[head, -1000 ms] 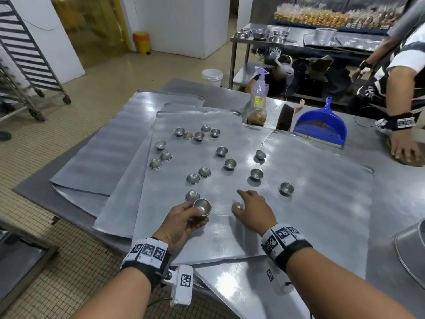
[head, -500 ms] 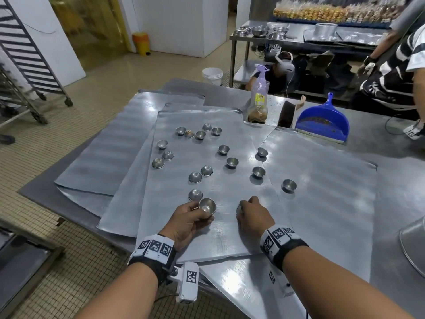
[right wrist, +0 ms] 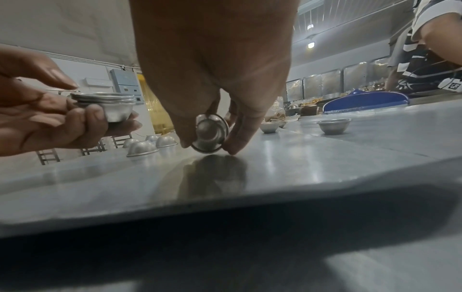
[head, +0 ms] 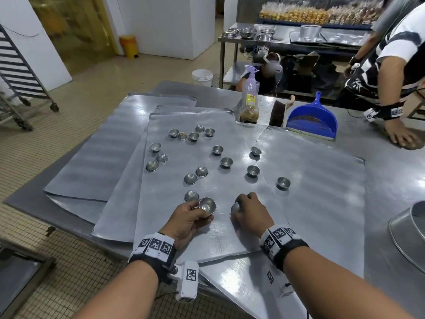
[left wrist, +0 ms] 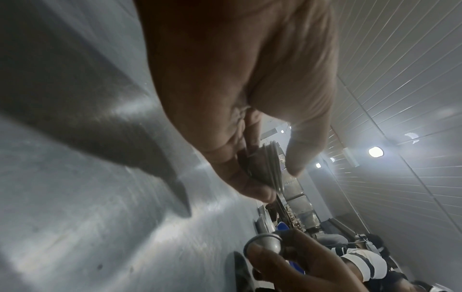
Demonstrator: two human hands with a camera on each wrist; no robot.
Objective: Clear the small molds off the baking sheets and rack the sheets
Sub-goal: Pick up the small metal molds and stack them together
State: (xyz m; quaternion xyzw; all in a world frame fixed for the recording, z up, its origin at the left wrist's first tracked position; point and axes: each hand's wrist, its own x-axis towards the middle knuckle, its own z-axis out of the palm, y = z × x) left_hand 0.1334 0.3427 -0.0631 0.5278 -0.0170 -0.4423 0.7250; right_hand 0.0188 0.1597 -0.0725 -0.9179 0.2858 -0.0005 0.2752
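Observation:
Several small metal molds point(head: 226, 161) lie scattered on the top baking sheet point(head: 207, 236), some upright, some upside down. My left hand point(head: 190, 216) grips a nested stack of molds point(head: 207, 205) point(right wrist: 110, 106) point(left wrist: 268, 168) just above the sheet's near part. To its right, my right hand point(head: 249, 211) pinches a single mold point(right wrist: 210, 134) point(head: 235, 207) point(left wrist: 265, 242), tipped on its rim against the sheet. One upside-down mold point(head: 190, 195) sits just beyond my left hand.
More baking sheets point(head: 99, 162) lie stacked and fanned out on the steel table point(head: 391, 185). A spray bottle point(head: 250, 100), a brush and a blue dustpan point(head: 315, 120) stand at the back. Another person's hand point(head: 401, 137) rests at the far right. A metal bowl point(head: 411, 231) sits right; a rack point(head: 20, 72) stands left.
My right hand has drawn back towards me, curled round the mold and tipped it up off the sheet. My left hand has kept its stack almost still.

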